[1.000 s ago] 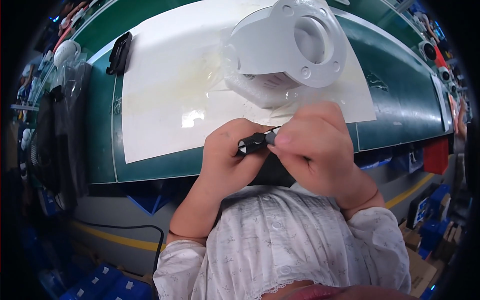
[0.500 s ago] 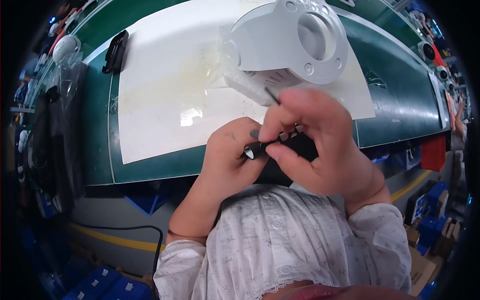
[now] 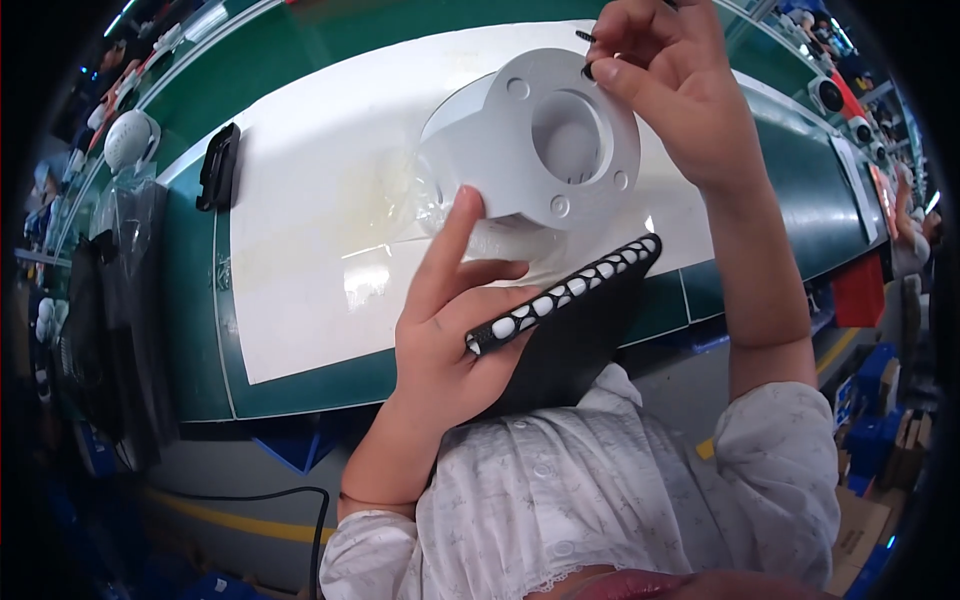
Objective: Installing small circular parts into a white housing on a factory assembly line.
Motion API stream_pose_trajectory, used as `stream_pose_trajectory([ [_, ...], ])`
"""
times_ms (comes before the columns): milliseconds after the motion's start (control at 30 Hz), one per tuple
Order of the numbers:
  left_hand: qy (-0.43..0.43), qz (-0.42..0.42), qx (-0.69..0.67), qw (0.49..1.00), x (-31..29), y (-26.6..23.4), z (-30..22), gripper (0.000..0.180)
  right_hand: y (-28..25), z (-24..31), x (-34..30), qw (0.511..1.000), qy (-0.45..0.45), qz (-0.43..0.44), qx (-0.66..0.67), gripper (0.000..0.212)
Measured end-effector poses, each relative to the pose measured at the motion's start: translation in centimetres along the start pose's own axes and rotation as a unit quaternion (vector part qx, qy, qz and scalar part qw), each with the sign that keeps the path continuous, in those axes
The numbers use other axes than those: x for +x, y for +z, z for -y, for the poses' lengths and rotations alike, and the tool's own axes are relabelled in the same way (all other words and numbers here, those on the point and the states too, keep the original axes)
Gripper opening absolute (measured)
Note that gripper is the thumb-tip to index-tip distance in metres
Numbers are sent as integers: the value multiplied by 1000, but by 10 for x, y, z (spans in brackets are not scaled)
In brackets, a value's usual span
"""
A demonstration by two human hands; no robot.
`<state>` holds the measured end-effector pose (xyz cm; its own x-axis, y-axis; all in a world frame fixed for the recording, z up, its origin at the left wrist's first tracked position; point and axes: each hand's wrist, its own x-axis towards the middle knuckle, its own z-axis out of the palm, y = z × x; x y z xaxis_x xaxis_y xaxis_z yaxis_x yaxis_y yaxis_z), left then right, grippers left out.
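Observation:
My left hand grips a black sheet with a row of white oval pads along its upper edge. The sheet slants up to the right in front of my body. Its index finger stretches out onto the lower left side of a white plastic housing, which has a round flange and a large central opening. At the flange's upper right rim, my right hand is closed in a pinch on a small black piece. A thin dark tip also shows beside its fingers. The piece's exact kind is unclear.
Clear plastic film lies around the housing on a white sheet over the green table. A black bracket-like part lies at the left. Behind stands a rounded white device; a red bin hangs right.
My right hand has left the black sheet and moved up to the housing's rim with a small black piece. The left hand has opened its index finger onto the housing. The view has shifted.

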<state>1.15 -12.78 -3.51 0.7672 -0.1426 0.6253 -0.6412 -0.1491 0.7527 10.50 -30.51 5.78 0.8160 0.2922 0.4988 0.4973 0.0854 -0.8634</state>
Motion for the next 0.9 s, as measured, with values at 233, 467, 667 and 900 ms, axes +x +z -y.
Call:
stream_pose_trajectory([
  [233, -29, -3, 43, 999, 4, 2, 5, 24, -3, 10, 8, 987, 16, 29, -155, 61],
  [467, -23, 2, 70, 997, 6, 5, 11, 23, -18, -17, -11, 841, -280, 134, -442, 57],
  [667, -20, -7, 86, 996, 3, 4, 17, 23, -15, -27, -10, 895, -271, -5, -354, 62],
  [900, -24, -10, 95, 995, 6, 7, 22, 23, -2, -31, 36, 887, -386, 222, -123, 53],
])
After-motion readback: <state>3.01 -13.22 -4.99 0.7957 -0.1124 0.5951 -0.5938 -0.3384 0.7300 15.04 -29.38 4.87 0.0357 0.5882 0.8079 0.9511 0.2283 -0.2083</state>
